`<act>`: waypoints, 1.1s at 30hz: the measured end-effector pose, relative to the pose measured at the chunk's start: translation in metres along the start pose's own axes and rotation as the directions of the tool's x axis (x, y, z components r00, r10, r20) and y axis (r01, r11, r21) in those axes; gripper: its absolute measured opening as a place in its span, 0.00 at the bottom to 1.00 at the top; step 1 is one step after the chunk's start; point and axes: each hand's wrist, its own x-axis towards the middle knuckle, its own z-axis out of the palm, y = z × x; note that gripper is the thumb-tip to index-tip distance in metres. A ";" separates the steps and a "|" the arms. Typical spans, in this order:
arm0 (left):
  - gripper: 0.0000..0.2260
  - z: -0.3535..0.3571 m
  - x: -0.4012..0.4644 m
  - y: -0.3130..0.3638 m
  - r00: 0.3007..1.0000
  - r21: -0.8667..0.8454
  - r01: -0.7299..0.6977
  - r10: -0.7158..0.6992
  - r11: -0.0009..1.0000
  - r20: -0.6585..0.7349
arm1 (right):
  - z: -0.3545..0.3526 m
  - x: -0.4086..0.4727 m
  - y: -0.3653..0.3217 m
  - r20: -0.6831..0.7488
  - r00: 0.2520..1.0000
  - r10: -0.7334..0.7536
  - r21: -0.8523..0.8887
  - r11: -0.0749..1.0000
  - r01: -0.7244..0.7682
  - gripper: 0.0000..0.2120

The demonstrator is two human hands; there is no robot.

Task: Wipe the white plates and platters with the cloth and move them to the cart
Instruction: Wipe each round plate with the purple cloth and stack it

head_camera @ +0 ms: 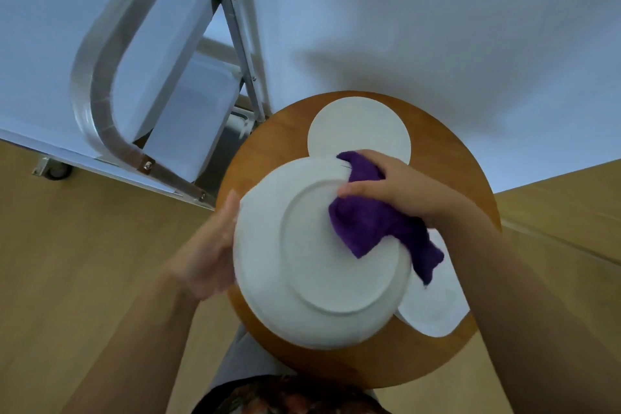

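Fingers (361, 190) of the right hand (396, 185) were curled round a bunched purple cloth (373, 222), pinching it and pressing it against the upturned underside of a large white plate (312, 265) at the centre of the frame. One loose end of the cloth hung past the plate's right rim. At the plate's left rim the left hand (208, 249) gripped the edge, its thumb lying along the rim while the other fingers were hidden beneath the plate, so how they lay could not be told. That plate was held above a round wooden counter (265, 144). On the counter lay a second white plate (356, 128), just above the held one in the frame, and a third white plate (433, 309) showed at lower right, partly covered by the held plate and the cloth. In the upper left of the frame stood a cart (97, 101) with a metal handle and pale shelves, close beside the counter, on a wooden floor (84, 245).
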 end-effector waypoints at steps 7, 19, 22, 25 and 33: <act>0.28 0.005 0.016 0.008 0.999 0.092 -0.040 0.043 0.995 -0.026 | 0.001 0.010 -0.012 -0.135 0.990 -0.028 -0.100 0.995 0.014 0.29; 0.23 0.062 0.028 -0.014 0.827 0.140 -0.306 0.336 0.942 -0.450 | 0.086 -0.010 0.013 -0.593 0.781 0.194 0.269 0.963 -0.035 0.41; 0.26 0.078 0.032 -0.027 0.740 0.329 -0.280 0.421 0.902 -0.524 | 0.110 -0.015 0.009 -0.600 0.760 0.252 0.433 0.900 0.043 0.44; 0.15 0.080 0.031 -0.034 0.713 0.532 -0.187 0.486 0.826 -0.505 | 0.107 -0.013 0.009 -0.577 0.774 0.261 0.526 0.844 0.107 0.21; 0.12 0.078 0.025 -0.036 0.770 0.691 -0.101 0.496 0.715 -0.401 | 0.072 0.009 -0.015 -0.540 0.840 0.061 0.385 0.905 0.182 0.07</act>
